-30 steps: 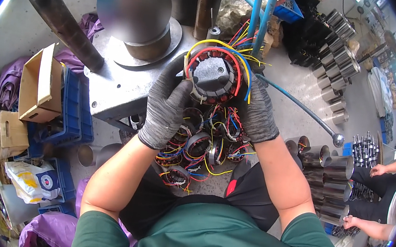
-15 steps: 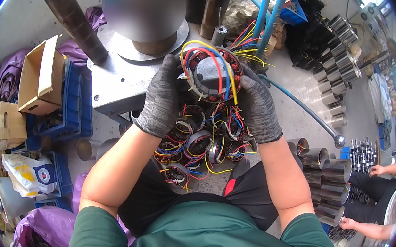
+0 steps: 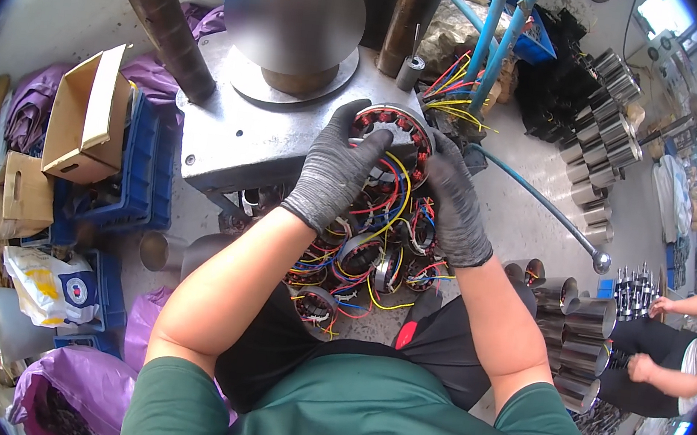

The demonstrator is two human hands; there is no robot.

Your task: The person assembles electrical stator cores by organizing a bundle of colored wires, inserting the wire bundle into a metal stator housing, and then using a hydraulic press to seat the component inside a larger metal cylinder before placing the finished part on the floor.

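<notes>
With its forearm slanting up from seven o'clock, the gloved left hand (image 3: 335,169) is clamped on a wound ring (image 3: 416,131), its thumb crossing the ring's opening and its fingers on the left side. The gloved right hand (image 3: 455,208) comes up from five o'clock and lies against the ring's right side; it is blurred, and I cannot tell whether its fingers close there. The ring is held tilted between the hands, and its red, blue and yellow leads (image 3: 403,202) droop toward six o'clock, over a heap of similar rings (image 3: 361,258).

From the ring, a metal table (image 3: 231,153) spreads toward ten o'clock; its near edge passes just beside the left hand, and I cannot tell whether the ring touches it. At three o'clock, floor (image 3: 527,156) runs between the table and stacked steel cylinders (image 3: 601,152), crossed by a blue lever (image 3: 535,200) with a ball end toward four o'clock. At nine o'clock, a cardboard box (image 3: 78,139) leans over blue crates (image 3: 148,169).

White characters mark the green shirt (image 3: 377,418) at six o'clock; a printed bag (image 3: 51,295) at eight bears a round emblem.
</notes>
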